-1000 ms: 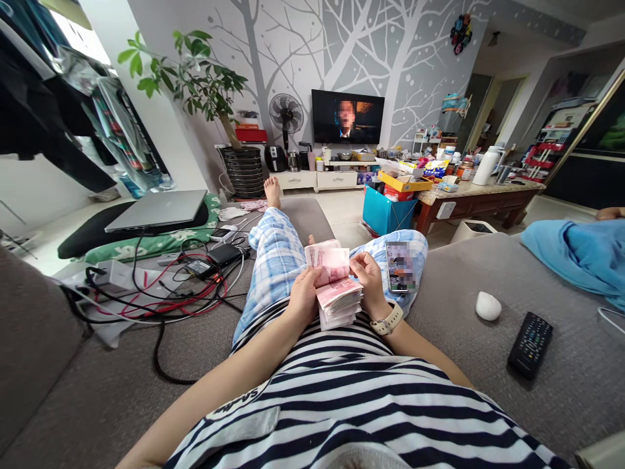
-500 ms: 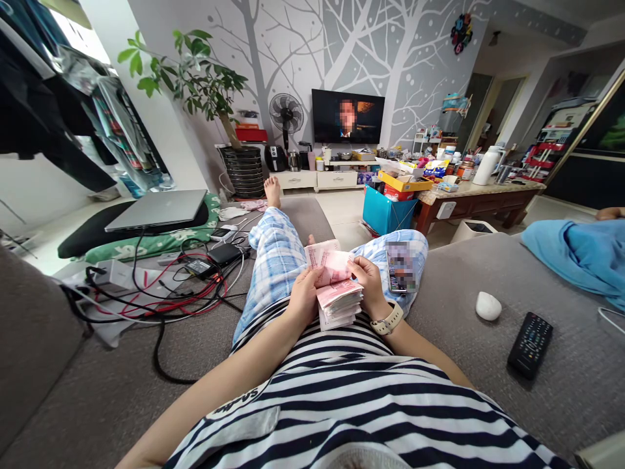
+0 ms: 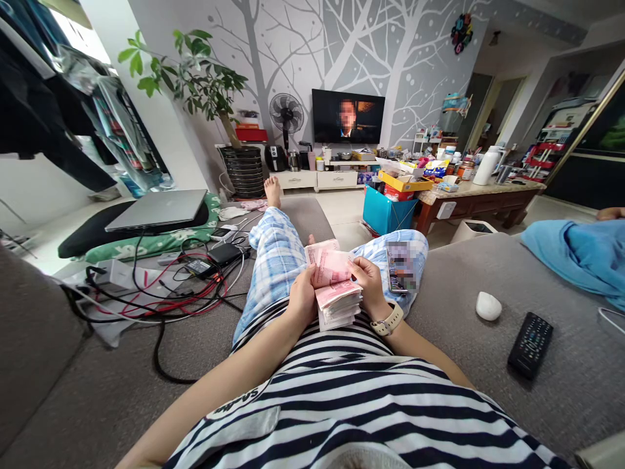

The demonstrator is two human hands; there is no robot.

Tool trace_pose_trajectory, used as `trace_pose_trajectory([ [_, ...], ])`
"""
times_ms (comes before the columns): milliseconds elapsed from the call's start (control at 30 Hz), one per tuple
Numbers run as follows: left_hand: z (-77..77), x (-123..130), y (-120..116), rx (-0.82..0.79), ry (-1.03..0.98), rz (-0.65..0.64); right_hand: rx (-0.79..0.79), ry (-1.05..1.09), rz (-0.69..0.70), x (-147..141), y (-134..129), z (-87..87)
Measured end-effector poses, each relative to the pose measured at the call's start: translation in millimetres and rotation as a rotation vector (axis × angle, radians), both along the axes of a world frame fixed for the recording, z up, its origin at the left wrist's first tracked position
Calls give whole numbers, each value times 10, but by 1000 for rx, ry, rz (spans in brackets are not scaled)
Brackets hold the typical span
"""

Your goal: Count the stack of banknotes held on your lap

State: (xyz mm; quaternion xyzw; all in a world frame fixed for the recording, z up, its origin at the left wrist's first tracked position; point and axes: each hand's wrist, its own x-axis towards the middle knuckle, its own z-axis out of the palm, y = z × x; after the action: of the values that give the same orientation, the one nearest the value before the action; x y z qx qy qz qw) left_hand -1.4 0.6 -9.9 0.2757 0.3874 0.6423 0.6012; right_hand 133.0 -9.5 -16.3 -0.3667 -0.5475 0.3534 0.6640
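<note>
You held the banknotes (image 3: 339, 303) just above your striped shirt (image 3: 342, 384), bent open, likely so single notes showed. Your left hand (image 3: 303, 294) gripped one side, probably steadying the bundle; your right hand (image 3: 367, 281) pinched a note's edge, thumb against finger (lower fingers hidden, can't tell). The phone (image 3: 399, 268) lay on your checked pants (image 3: 276, 241), presumably for easy viewing.

Pinker banknote (image 3: 333, 267) face now, instead of the paler one
</note>
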Motion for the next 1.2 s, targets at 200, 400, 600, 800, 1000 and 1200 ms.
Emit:
trace_pose_trajectory([
  [200,99,25,-61,-7,1,9,6,1,10,-2,-1,2],
  [400,182,43,-118,-50,-7,25,3,11,12,-2,2,-15],
  [600,123,38,-81,-47,-8,21,12,21,17,-3,0,-19],
  [800,132,24,-95,-8,57,4,17,33,18,-2,11,-22],
  [1000,-92,-28,49,79,113,-17,58,45,59,-5,5,-36],
  [1200,-189,-39,98,128,116,-38,61,25,29,0,5,-23],
])
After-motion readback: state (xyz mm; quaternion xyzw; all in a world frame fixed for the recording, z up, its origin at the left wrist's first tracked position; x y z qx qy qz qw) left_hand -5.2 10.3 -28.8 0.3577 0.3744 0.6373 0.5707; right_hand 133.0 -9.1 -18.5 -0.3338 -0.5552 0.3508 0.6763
